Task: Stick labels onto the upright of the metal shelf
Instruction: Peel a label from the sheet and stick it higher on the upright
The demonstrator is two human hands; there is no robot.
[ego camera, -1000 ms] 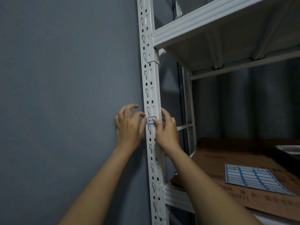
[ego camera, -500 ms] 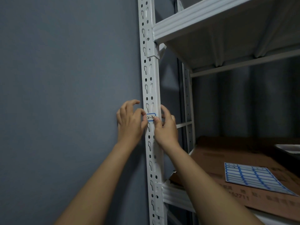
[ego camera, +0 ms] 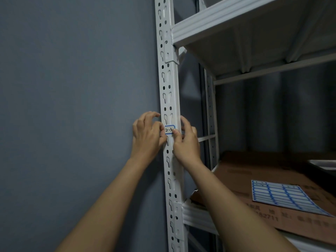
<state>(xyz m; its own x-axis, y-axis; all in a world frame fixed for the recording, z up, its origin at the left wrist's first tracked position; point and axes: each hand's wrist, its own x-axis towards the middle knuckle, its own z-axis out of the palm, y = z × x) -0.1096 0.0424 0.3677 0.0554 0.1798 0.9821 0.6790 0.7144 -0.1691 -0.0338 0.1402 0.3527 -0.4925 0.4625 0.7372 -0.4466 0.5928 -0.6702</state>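
Note:
A small white label (ego camera: 169, 130) with a blue border and handwriting lies flat on the front of the white perforated shelf upright (ego camera: 168, 84), at about mid height. My left hand (ego camera: 147, 137) is on the upright's left side, its thumb tip pressing the label's left end while the other fingers curl loosely against the wall. My right hand (ego camera: 187, 142) is on the right side. Its thumb presses the label's lower right corner and its forefinger reaches up along the upright's edge.
A grey wall (ego camera: 72, 88) runs close on the left. A sheet of blue-bordered labels (ego camera: 283, 197) lies on brown cardboard (ego camera: 254, 166) on the lower shelf. The upper shelf (ego camera: 236, 15) overhangs at top right, and a rear upright (ego camera: 210, 106) stands behind.
Both thumbs stay on the label at the same spot on the upright. Only the view has shifted slightly, so hands and upright sit a little higher in the frame.

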